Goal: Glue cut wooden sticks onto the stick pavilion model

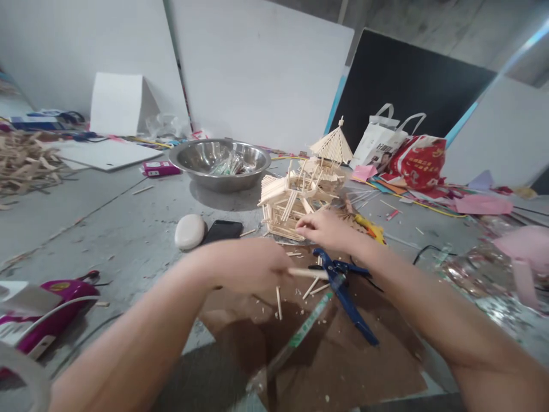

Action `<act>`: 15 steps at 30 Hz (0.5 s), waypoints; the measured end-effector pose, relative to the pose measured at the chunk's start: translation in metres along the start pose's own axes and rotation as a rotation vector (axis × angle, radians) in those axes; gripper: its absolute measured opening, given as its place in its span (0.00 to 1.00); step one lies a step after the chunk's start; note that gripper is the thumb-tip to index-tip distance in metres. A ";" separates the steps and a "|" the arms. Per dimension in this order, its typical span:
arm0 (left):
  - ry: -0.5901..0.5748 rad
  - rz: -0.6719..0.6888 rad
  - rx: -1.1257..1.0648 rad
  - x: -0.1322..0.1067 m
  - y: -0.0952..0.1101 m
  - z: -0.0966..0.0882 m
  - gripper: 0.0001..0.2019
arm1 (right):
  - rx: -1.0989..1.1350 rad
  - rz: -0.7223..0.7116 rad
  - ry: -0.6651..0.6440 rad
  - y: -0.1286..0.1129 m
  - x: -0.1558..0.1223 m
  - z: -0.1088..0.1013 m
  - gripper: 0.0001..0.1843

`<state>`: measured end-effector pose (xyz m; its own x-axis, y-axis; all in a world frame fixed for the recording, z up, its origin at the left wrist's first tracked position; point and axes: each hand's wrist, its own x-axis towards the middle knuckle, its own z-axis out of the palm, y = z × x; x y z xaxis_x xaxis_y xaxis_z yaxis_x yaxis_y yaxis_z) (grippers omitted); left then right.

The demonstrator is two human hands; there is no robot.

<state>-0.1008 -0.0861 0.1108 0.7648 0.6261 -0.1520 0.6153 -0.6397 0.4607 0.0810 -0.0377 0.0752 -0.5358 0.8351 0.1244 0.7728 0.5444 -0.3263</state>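
My left hand (253, 264), blurred by motion, is closed over the brown board (369, 366). A pale wooden stick (306, 273) juts from its fingers to the right, ending near the blue-handled cutter (349, 297). Fingertips pinched, my right hand (326, 230) is at the front lower edge of a small house model (295, 197) built of thin wooden sticks. Whatever lies between those fingertips is hidden. Behind the model's front part rises a pointed stick roof (332, 146). Short cut sticks (279, 303) and a clear plastic sleeve with a green label (311, 321) lie on the board.
A steel basin (221, 166) holds clear packets. Left of the model lie a black phone (223, 230) and a white rounded object (189, 232). A magenta tool (64, 306) with a cable is at lower left. Bags (418, 162) and coloured paper are at right.
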 end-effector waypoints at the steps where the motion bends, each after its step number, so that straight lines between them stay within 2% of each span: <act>1: -0.043 -0.025 0.029 -0.003 -0.008 -0.009 0.12 | -0.062 0.013 -0.033 -0.001 0.006 0.012 0.12; 3: -0.005 -0.128 0.095 -0.005 -0.025 -0.020 0.16 | -0.194 -0.014 -0.087 -0.009 0.018 0.033 0.16; 5: 0.102 -0.239 0.158 -0.003 -0.041 -0.022 0.17 | -0.293 -0.016 -0.124 -0.020 0.029 0.051 0.17; 8: 0.092 -0.239 0.131 0.002 -0.057 -0.017 0.17 | -0.310 -0.005 -0.152 -0.030 0.042 0.070 0.16; 11: 0.076 -0.227 0.054 0.005 -0.063 -0.013 0.17 | -0.315 -0.001 -0.182 -0.030 0.050 0.078 0.13; 15: 0.042 -0.284 -0.038 0.005 -0.070 -0.011 0.14 | -0.310 -0.011 -0.164 -0.025 0.046 0.075 0.13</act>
<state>-0.1422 -0.0332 0.0870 0.5539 0.7961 -0.2438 0.7955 -0.4195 0.4373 0.0119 -0.0189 0.0182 -0.5727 0.8191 -0.0339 0.8198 0.5722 -0.0229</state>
